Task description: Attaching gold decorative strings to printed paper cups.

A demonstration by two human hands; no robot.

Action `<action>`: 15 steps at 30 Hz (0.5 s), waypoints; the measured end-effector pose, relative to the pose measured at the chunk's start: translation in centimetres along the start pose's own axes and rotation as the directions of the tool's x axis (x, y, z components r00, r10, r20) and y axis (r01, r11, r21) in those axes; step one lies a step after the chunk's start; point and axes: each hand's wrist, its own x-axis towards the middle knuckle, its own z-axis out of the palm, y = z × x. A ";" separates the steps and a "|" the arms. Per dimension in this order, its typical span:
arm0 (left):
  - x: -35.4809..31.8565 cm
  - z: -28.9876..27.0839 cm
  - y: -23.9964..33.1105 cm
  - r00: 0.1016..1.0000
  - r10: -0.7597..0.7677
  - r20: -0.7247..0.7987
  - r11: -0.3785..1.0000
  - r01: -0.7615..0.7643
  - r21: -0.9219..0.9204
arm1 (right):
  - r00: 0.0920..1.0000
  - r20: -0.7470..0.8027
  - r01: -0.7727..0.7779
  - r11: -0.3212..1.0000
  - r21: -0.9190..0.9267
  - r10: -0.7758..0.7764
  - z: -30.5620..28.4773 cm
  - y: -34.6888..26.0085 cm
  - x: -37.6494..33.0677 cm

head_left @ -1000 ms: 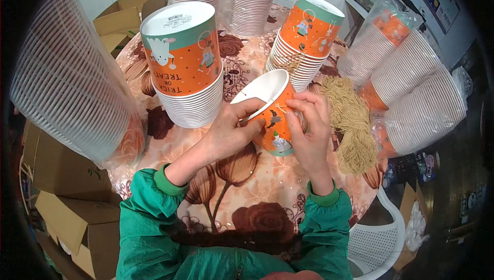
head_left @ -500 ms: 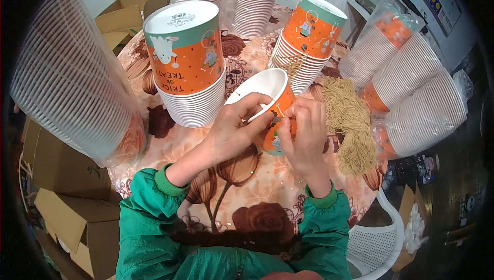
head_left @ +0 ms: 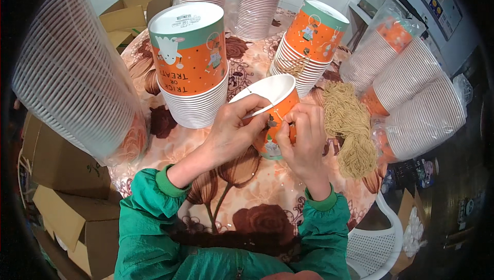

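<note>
A paper bucket [head_left: 271, 87] with a white inside and an orange printed wall stands tilted in front of me, its mouth facing up and to the left. My left hand [head_left: 232, 128] is closed on its rim, fingertips pressed near the edge. Just right of it, my right hand [head_left: 306, 133] pinches a short length of thin tan cord [head_left: 278, 114] at the outside of the wall. Another bit of cord shows at the far side of the rim. Beside my right hand lies a loose skein of tan cord [head_left: 350, 125].
Upside-down stacks of buckets stand at the left [head_left: 190, 74] and behind [head_left: 311, 38]; cord pieces hang over the rear one. Plastic-wrapped stacks line the far left [head_left: 77, 74] and right [head_left: 411, 89]. Cardboard boxes [head_left: 82, 218] and a white chair [head_left: 375, 233] flank the flowered table.
The bucket has shifted slightly right and down, its mouth turning a little. Both hands keep their pinched hold at the rim and the cord. The view has tipped slightly.
</note>
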 end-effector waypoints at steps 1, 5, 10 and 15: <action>0.0 0.0 0.0 1.000 0.002 -0.001 1.000 -0.002 0.001 | 1.000 -0.012 -0.017 1.000 0.021 0.017 0.1 0.0 -0.1; 0.0 0.3 -0.7 0.993 0.117 -0.021 0.992 -0.116 0.059 | 0.998 -0.021 -0.053 0.998 0.045 0.054 0.0 -0.1 -0.1; 0.0 0.2 0.1 0.999 0.033 0.005 0.999 -0.033 0.028 | 0.998 -0.005 -0.055 0.998 0.037 0.055 0.0 0.0 -0.2; -0.2 0.1 0.1 1.000 0.009 -0.001 1.000 -0.009 0.029 | 0.999 0.011 -0.043 0.999 0.027 0.043 0.1 -0.1 -0.3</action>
